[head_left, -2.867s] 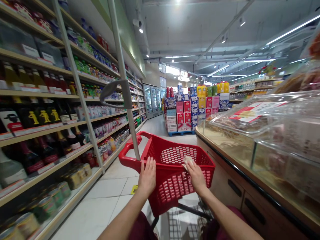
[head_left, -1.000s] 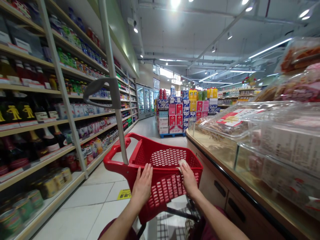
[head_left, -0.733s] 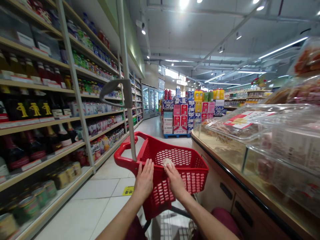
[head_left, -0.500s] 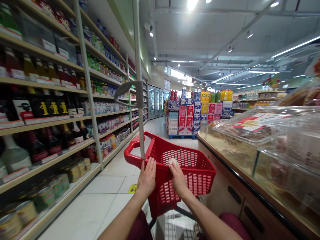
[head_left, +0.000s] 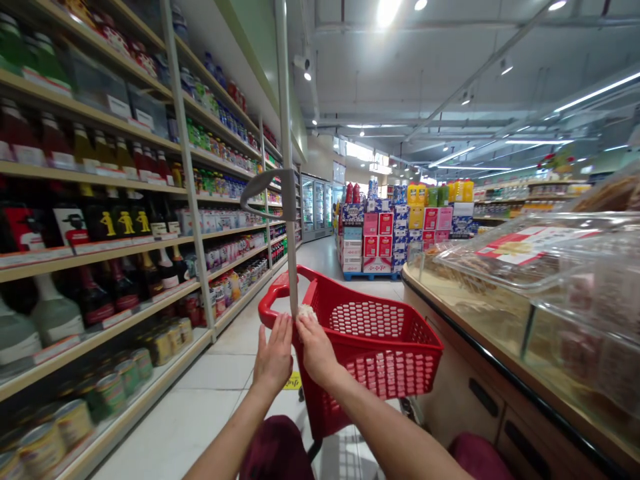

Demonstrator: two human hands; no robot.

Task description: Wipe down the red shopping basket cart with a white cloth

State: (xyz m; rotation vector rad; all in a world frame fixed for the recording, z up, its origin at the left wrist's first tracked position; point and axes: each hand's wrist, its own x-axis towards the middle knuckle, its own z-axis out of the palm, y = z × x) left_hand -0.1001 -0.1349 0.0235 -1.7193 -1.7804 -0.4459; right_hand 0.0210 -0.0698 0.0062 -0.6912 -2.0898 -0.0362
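Note:
A red plastic shopping cart with perforated sides stands right in front of me. A grey metal pole rises from its left side and carries a grey plastic loop handle. My right hand presses a crumpled white cloth onto the cart's near rim, beside the pole's base. The cloth is mostly hidden under the fingers. My left hand is at the near-left corner, its fingers stretched out against the red frame just left of the pole.
Shelves of bottles and cans line the left. A wooden counter with clear food packs runs close along the right. Farther ahead, stacked drink boxes stand on a blue pallet. Yellow floor sticker lies below.
My right hand has slid left along the rim with the cloth, up to the pole. My left hand has shifted left, off the rim to the pole's other side. The view has turned slightly.

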